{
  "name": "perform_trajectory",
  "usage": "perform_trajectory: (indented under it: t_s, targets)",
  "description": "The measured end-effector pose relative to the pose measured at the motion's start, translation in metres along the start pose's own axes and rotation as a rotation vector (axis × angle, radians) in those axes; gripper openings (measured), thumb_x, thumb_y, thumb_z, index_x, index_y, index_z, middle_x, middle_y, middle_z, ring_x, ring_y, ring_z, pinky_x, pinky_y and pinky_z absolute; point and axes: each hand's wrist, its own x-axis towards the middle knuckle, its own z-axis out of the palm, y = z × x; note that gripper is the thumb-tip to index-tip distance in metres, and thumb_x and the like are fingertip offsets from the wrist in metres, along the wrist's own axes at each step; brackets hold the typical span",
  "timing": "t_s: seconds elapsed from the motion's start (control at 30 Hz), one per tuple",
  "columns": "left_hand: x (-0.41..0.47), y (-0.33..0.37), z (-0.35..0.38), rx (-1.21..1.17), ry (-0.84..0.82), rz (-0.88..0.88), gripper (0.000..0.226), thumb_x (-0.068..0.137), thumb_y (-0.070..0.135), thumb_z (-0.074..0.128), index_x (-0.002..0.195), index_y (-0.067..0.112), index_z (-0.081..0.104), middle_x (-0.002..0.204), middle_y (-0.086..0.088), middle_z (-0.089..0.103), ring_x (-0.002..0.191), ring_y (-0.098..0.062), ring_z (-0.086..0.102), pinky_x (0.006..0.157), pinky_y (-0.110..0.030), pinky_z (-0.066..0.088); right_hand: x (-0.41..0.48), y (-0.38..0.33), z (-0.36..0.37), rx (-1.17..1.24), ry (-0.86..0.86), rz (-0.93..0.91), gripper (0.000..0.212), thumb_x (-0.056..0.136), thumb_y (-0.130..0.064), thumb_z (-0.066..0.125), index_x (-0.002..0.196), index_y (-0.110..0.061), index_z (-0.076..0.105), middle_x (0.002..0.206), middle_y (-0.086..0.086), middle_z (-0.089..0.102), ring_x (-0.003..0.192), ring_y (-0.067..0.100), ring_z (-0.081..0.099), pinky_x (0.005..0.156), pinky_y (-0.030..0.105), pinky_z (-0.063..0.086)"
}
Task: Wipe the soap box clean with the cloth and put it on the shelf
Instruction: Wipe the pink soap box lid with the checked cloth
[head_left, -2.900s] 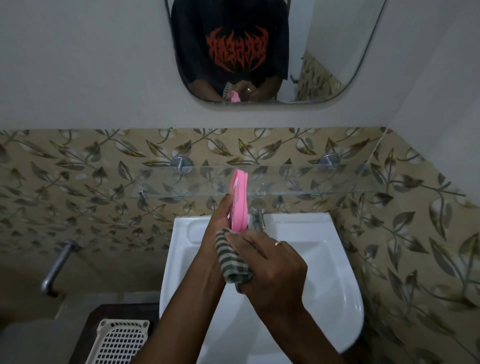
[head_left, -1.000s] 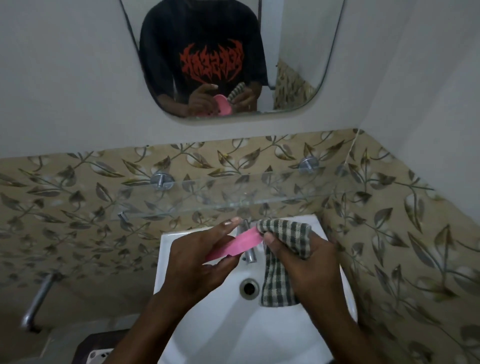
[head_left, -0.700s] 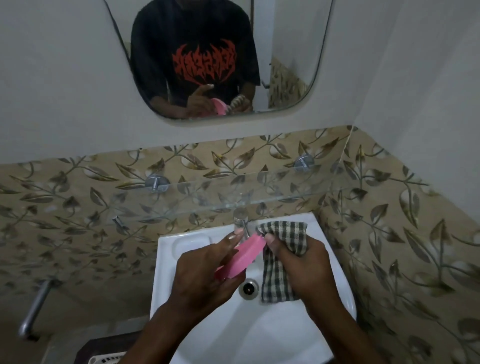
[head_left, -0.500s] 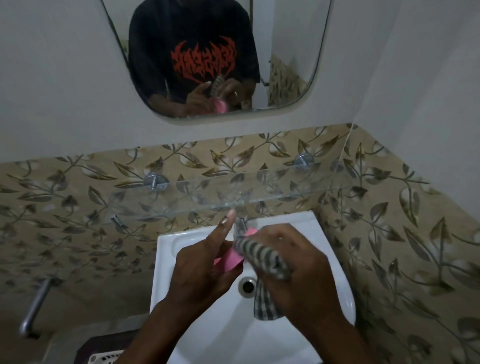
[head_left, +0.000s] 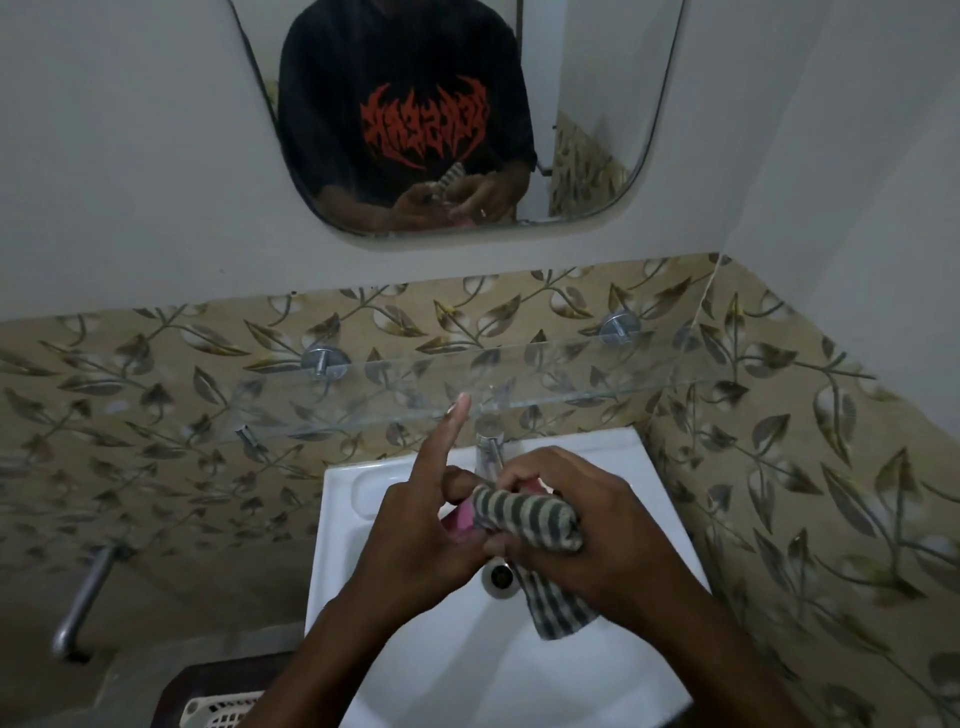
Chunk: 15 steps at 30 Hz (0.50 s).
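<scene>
Over the white basin (head_left: 395, 639) my left hand (head_left: 421, 530) grips the pink soap box (head_left: 461, 519), its forefinger pointing up toward the shelf. Only a small pink strip of the box shows between my hands. My right hand (head_left: 587, 525) presses the checked grey-and-cream cloth (head_left: 524, 512) over the box, and the cloth's loose end hangs down over the drain. The glass shelf (head_left: 597, 384) runs along the tiled wall just above and behind my hands, with nothing on it.
A chrome tap (head_left: 488, 447) stands at the basin's back, right behind my hands. The mirror (head_left: 452, 104) above reflects a person in a black shirt. A white perforated basket (head_left: 221, 712) sits low left, and a metal pipe (head_left: 83, 597) juts from the left wall.
My right hand has brought the cloth from beside the box over onto it, covering most of the pink. My left forefinger has lifted straight up. The view has dropped slightly toward the basin.
</scene>
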Motion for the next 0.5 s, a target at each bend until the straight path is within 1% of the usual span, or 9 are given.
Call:
perform_trajectory:
  t_s: [0.03,0.1,0.17,0.2,0.27,0.33,0.4,0.47,0.5]
  targets:
    - [0.001,0.001,0.002,-0.058,0.023,-0.032,0.101,0.068,0.016,0.086,0.145,0.041,0.025,0.076,0.011,0.070,0.074,-0.009,0.068,0.069,-0.011,0.050,0.001,0.003,-0.001,0.019,0.025,-0.011,0.032,0.075,-0.036,0.078,0.097,-0.030,0.057,0.094,-0.015,0.061,0.088,0.009,0.062,0.073,0.027,0.053]
    - [0.004,0.000,0.000,-0.159,0.082,-0.091,0.097,0.068,0.009,0.085,0.143,0.038,0.031,0.084,0.001,0.073,0.080,-0.016,0.071,0.071,-0.020,0.055,0.000,0.008,-0.002,0.188,0.121,0.025,0.029,0.074,-0.030,0.079,0.094,-0.023,0.059,0.089,-0.009,0.064,0.084,0.013,0.064,0.072,0.023,0.053]
    - [0.005,-0.007,-0.008,-0.227,0.142,-0.164,0.099,0.063,0.016,0.088,0.144,0.032,0.035,0.100,0.002,0.073,0.095,-0.018,0.070,0.081,-0.028,0.057,-0.005,0.013,0.000,0.423,0.290,0.143,0.035,0.070,-0.037,0.078,0.095,-0.021,0.061,0.089,-0.005,0.067,0.084,0.013,0.066,0.073,0.024,0.055]
    - [0.004,-0.011,-0.010,-0.294,0.180,-0.215,0.100,0.058,0.024,0.091,0.143,0.030,0.038,0.108,0.002,0.072,0.103,-0.019,0.068,0.087,-0.033,0.056,-0.008,0.017,0.003,0.532,0.384,0.221,0.044,0.066,-0.046,0.080,0.096,-0.019,0.063,0.090,-0.003,0.069,0.086,0.015,0.068,0.075,0.027,0.057]
    - [0.000,-0.016,-0.005,-0.547,0.251,-0.322,0.100,0.049,0.035,0.094,0.137,0.025,0.046,0.119,-0.001,0.069,0.112,-0.023,0.064,0.095,-0.047,0.052,-0.017,0.025,0.014,0.678,0.541,0.375,0.061,0.055,-0.058,0.083,0.097,-0.017,0.068,0.093,0.000,0.073,0.089,0.018,0.070,0.077,0.033,0.058]
    - [-0.003,-0.013,0.010,-0.819,0.236,-0.394,0.094,0.048,0.033,0.095,0.129,0.015,0.052,0.121,-0.009,0.068,0.114,-0.030,0.062,0.098,-0.054,0.049,-0.024,0.027,0.028,0.716,0.590,0.489,0.055,0.052,-0.055,0.085,0.093,-0.022,0.070,0.090,-0.001,0.074,0.088,0.017,0.071,0.080,0.040,0.057]
    - [-0.003,-0.011,0.023,-1.075,0.199,-0.440,0.077,0.051,0.025,0.095,0.118,0.007,0.062,0.112,-0.018,0.068,0.106,-0.035,0.064,0.094,-0.048,0.053,-0.028,0.023,0.039,0.715,0.571,0.563,0.064,0.047,-0.057,0.088,0.093,-0.016,0.069,0.087,-0.001,0.073,0.087,0.019,0.070,0.083,0.042,0.057]
    - [-0.002,-0.009,0.030,-1.275,0.187,-0.480,0.058,0.050,0.017,0.096,0.102,0.006,0.072,0.100,-0.020,0.069,0.096,-0.030,0.067,0.088,-0.038,0.056,-0.031,0.024,0.043,0.737,0.535,0.500,0.080,0.044,-0.061,0.087,0.097,-0.006,0.064,0.086,0.001,0.072,0.088,0.024,0.069,0.079,0.037,0.058]
    - [-0.001,-0.010,0.032,-1.326,0.185,-0.486,0.054,0.049,0.015,0.096,0.098,0.006,0.074,0.098,-0.019,0.069,0.094,-0.028,0.067,0.087,-0.035,0.057,-0.032,0.024,0.042,0.733,0.514,0.472,0.079,0.045,-0.060,0.087,0.097,-0.005,0.063,0.086,0.001,0.071,0.087,0.023,0.069,0.077,0.034,0.058]
